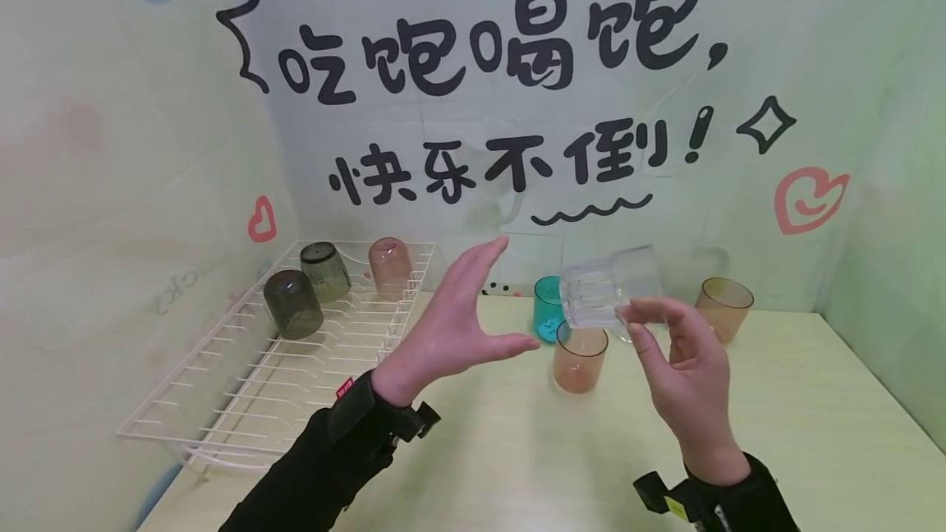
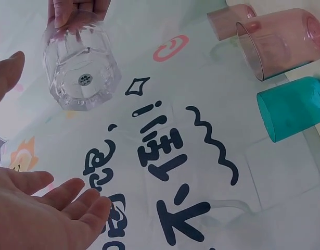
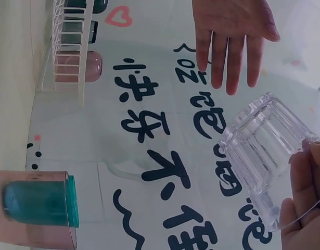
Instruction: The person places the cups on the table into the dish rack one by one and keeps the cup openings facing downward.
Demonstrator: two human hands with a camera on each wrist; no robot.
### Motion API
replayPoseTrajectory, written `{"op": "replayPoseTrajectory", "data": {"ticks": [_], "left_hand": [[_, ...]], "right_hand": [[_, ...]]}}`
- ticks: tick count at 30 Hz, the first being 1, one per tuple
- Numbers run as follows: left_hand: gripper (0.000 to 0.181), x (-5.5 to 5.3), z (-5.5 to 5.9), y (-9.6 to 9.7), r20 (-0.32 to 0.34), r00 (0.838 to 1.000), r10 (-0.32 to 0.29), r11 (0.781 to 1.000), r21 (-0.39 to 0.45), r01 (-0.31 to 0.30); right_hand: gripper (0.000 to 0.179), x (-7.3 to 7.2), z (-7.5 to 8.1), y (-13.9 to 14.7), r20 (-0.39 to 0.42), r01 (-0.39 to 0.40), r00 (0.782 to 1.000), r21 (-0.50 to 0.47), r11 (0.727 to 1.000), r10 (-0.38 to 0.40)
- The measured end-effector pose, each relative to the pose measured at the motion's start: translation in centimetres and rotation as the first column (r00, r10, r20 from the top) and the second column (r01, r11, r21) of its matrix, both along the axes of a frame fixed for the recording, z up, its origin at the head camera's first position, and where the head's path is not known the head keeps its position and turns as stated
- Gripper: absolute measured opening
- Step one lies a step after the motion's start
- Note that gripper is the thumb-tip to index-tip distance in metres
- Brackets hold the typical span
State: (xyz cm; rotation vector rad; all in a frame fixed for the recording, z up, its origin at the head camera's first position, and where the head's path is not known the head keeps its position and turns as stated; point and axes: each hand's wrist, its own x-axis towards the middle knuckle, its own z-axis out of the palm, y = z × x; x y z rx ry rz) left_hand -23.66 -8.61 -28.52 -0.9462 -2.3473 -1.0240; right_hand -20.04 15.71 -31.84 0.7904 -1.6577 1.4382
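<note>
My right hand (image 1: 687,368) pinches a clear drinking glass (image 1: 602,290) near its rim, between thumb and fingers. Held above the table, the glass lies tipped on its side, its thick faceted base toward the left. A small round sticker (image 2: 85,79) shows on that base in the left wrist view. To the left of the glass, my left hand (image 1: 458,327) is held up with nothing in it. Its fingers are straight and the thumb is spread away from them. A gap separates this hand from the glass.
On the table behind the glass stand a teal cup (image 1: 545,300), a pinkish-orange cup (image 1: 580,364) and an amber cup (image 1: 724,309). A white wire rack (image 1: 244,388) at the left holds two dark grey cups (image 1: 293,306) and a pink cup (image 1: 390,268), upside down. A lettered wall covering (image 1: 473,228) closes the back.
</note>
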Motion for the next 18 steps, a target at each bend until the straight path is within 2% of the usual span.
{"op": "replayPoseTrajectory", "data": {"ticks": [7,18], "left_hand": [[0.100,0.0,0.0,0.4,-0.005,1.000,-0.020,0.999,0.027,0.021],[0.098,0.0,-0.1,1.0,-0.008,0.999,-0.045,0.996,0.079,0.046]], "right_hand": [[0.030,-0.7,-1.1,0.0,0.036,-0.072,0.997,-0.092,0.993,0.075],[0.026,-0.2,-1.3,-1.2,0.108,-0.145,0.980,-0.209,0.967,0.170]]}}
